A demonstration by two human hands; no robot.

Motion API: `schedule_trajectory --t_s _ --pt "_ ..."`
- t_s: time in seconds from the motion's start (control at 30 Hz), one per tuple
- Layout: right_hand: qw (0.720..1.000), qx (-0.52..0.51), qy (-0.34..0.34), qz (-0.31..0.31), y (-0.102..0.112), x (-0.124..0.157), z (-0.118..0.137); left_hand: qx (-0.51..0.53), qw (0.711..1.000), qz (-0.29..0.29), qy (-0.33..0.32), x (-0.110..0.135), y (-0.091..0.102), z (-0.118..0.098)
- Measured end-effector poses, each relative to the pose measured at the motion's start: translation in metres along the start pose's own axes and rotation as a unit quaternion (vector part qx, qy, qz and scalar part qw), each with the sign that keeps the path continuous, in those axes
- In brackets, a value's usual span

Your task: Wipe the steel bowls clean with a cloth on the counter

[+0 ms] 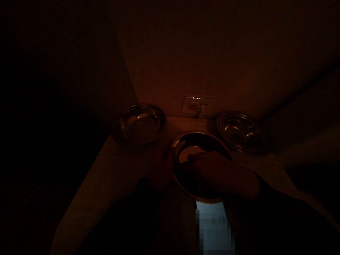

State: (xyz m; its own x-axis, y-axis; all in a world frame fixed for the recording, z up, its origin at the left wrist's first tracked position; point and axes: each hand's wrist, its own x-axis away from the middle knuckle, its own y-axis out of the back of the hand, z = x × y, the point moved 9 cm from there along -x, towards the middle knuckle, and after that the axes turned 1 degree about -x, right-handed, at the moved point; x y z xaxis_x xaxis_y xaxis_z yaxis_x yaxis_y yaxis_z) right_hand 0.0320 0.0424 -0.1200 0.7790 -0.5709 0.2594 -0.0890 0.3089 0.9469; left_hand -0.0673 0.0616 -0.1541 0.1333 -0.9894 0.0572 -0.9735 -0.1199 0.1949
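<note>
- Counter (106, 180) ran ahead of both hands to the wall.
- Steel plate (198, 141) sat between the hands, at the counter's near edge.
- Second steel plate (138, 124) stood beyond the left hand; third steel plate (244, 132) beyond the right.
- Right hand (220, 173) lay across the plate, fingers inside; left hand (161, 170) against its rim. Too dark to tell whether either gripped.
- Wall socket (198, 105) beyond, between the far plates.

The middle plate (198, 141), left plate (139, 124) and right plate (244, 132) look like glossy polished steel; the far wall socket plate (198, 105) seems smooth plastic and the counter (111, 177) matt, though the dimness makes that hard to judge.
</note>
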Motion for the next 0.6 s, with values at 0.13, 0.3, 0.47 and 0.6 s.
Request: schedule_trajectory --t_s 0.13,0.3,0.47,0.6 --pt "0.993 0.050 -0.094 -0.041 0.002 -0.004 -0.026 0.006 1.000 0.006 0.011 0.000 0.000 0.002" --pt "0.985 0.078 -0.143 -0.065 0.004 -0.004 -0.044 0.014 1.000 0.010 0.019 0.001 -0.001 0.004" --pt "0.998 0.036 -0.030 -0.038 0.002 -0.002 -0.014 0.003 1.000 -0.007 0.011 0.001 0.001 0.002" --pt "1.000 -0.004 0.019 0.014 -0.002 0.004 0.002 -0.015 0.999 -0.021 0.027 0.000 0.003 0.006"
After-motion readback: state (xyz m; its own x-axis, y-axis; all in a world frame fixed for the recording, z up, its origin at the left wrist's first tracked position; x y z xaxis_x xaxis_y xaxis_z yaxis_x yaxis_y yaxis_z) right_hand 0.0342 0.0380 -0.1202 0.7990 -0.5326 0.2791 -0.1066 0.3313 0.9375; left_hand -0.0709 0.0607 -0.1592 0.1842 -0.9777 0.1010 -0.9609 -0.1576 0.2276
